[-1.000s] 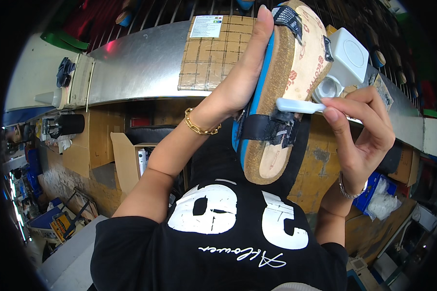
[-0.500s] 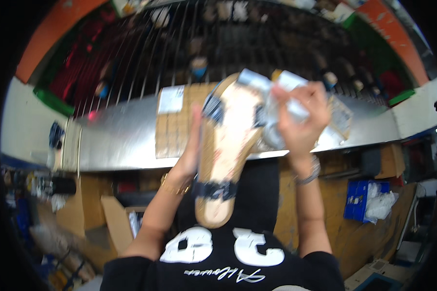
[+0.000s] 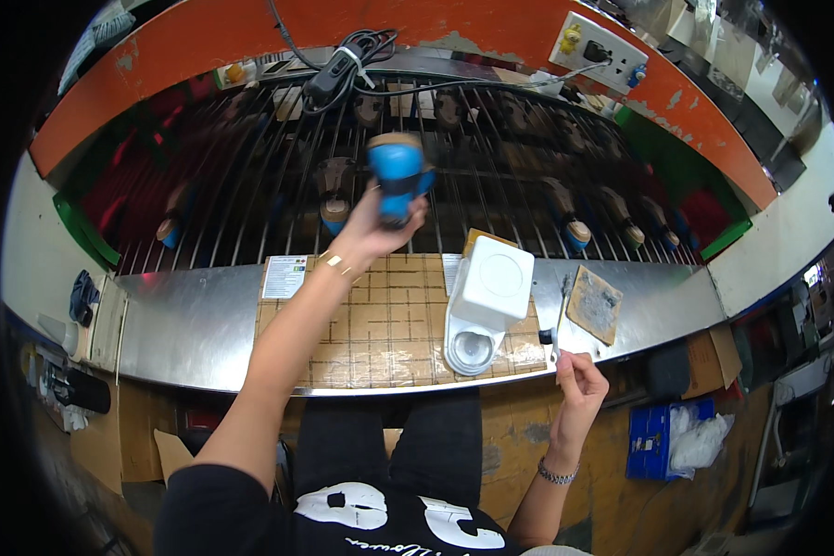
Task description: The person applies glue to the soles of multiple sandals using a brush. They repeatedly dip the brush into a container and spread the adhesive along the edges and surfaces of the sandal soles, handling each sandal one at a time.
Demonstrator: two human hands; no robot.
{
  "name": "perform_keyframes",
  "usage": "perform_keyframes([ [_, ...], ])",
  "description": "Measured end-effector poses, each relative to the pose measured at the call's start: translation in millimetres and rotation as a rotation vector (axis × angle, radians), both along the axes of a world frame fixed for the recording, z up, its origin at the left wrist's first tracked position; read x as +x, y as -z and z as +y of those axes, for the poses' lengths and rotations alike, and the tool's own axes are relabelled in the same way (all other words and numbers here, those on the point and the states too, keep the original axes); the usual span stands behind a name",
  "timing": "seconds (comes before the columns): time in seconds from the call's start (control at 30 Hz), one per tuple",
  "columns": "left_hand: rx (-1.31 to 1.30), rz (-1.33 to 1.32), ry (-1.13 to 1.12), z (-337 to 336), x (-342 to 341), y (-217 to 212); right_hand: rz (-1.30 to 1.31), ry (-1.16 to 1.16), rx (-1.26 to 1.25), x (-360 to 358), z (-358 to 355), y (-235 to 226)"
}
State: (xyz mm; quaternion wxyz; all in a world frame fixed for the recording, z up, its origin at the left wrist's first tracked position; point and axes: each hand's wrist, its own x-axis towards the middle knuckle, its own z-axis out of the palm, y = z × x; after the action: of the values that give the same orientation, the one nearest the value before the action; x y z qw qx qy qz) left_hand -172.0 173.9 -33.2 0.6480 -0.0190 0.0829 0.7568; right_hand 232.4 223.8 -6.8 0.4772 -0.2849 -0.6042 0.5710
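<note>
My left hand (image 3: 380,227) is closed around a blue shoe last (image 3: 398,171) with dark straps and a tan edge, blurred by motion. It is held above a rack of metal rods (image 3: 250,185). Down at the right, by the bench's front edge, my right hand (image 3: 579,385) pinches a small brush (image 3: 550,343) with a dark head and a pale handle. To the left of the brush stands a white plastic dispenser (image 3: 496,283) with a round dish at its front. Under it lies a brown grid-lined cardboard sheet (image 3: 371,324).
Several strapped lasts (image 3: 565,218) rest along the rods. A stained square pad (image 3: 595,306) lies right of the dispenser. Behind the rack runs an orange beam (image 3: 491,32) with coiled black cable (image 3: 347,69) and a socket panel (image 3: 598,54). A blue crate (image 3: 658,440) stands low at the right.
The shoe last has gone from near my body, sole side up, to out over the rods in my left hand. My right hand has drawn back from the dispenser, down towards the bench edge.
</note>
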Motion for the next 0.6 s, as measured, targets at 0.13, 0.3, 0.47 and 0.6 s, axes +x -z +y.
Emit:
perform_keyframes([
  [0.13,0.017,-0.2,-0.015,140.5,-23.1,46.6,-0.05,-0.088,-0.026,0.5,-0.1,15.6],
  [0.3,-0.137,-0.566,0.064,241.3,-35.0,97.4,-0.105,-0.092,0.012,-0.8,0.1,19.5],
  [0.47,-0.576,-0.66,-0.018,270.0,-41.7,121.0,-0.115,-0.127,-0.08,0.3,-3.9,24.6],
  [0.6,-0.563,-0.71,0.103,254.2,-44.2,106.5,-0.123,-0.175,-0.067,-3.6,-10.3,23.4],
])
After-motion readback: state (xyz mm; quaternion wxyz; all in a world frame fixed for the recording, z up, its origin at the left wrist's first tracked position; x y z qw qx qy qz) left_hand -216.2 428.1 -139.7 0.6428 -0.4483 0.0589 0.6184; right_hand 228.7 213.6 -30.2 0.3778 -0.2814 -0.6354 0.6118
